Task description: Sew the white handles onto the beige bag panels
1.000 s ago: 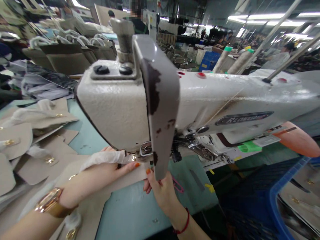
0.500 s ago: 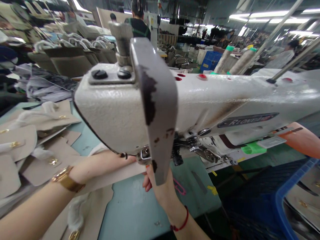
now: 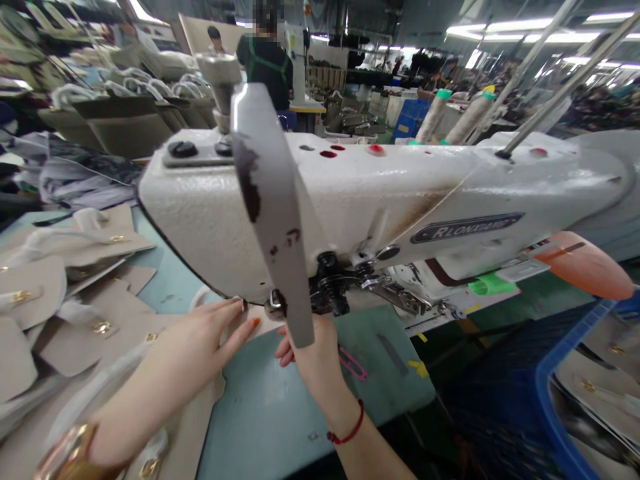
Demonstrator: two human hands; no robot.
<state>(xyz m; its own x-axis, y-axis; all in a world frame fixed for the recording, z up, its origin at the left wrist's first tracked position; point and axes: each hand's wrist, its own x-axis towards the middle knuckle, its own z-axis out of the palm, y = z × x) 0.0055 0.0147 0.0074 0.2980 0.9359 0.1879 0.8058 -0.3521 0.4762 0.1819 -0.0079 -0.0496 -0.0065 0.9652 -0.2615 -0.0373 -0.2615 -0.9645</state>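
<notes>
A white sewing machine stands across my view, with a worn grey bar in front of its head. My left hand is at the lower left of the head, its fingers stretched out and thumb apart, resting on a beige panel. The fingertips are partly hidden by the head. My right hand is under the head, fingers curled at the panel's right end; the bar covers its thumb. The needle area is hidden from me.
Beige pieces with white-wrapped straps and gold fittings are piled on the green table at left. A pink tool lies right of my right hand. A blue crate with more pieces stands at right. A person is behind.
My left hand has come back toward me from behind the machine head, its thumb now showing apart. My right hand stays nearly in place. The view has shifted slightly.
</notes>
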